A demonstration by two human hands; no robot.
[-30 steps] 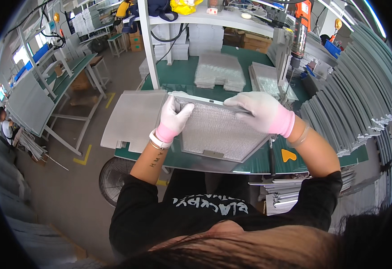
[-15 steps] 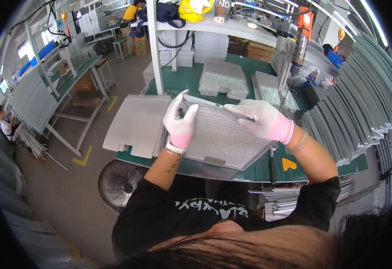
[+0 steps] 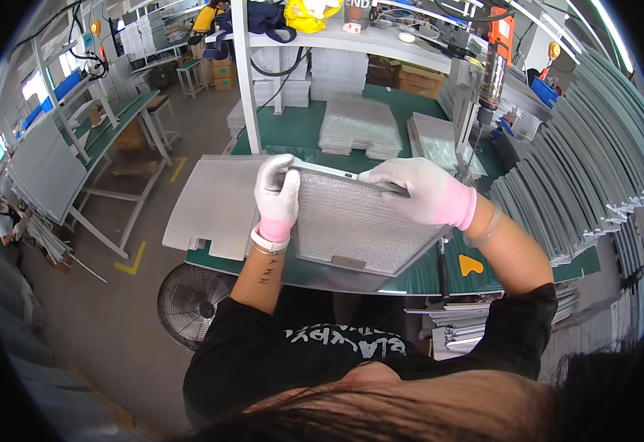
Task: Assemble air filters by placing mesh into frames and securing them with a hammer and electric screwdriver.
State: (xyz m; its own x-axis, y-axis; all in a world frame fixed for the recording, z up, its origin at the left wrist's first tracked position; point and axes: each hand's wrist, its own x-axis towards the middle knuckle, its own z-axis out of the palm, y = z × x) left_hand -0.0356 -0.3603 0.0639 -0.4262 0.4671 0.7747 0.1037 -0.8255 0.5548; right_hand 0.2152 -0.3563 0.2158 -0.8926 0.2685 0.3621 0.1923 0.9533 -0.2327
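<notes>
Two hands (image 3: 276, 193) (image 3: 417, 190), curled, upper edge of panel (image 3: 366, 221)

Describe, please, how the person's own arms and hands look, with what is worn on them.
The left hand and right hand wear white gloves with pink cuffs. The left forearm has a white wristband and dark lettering; the right forearm has a pale bangle. The sleeves are black and short.
</notes>
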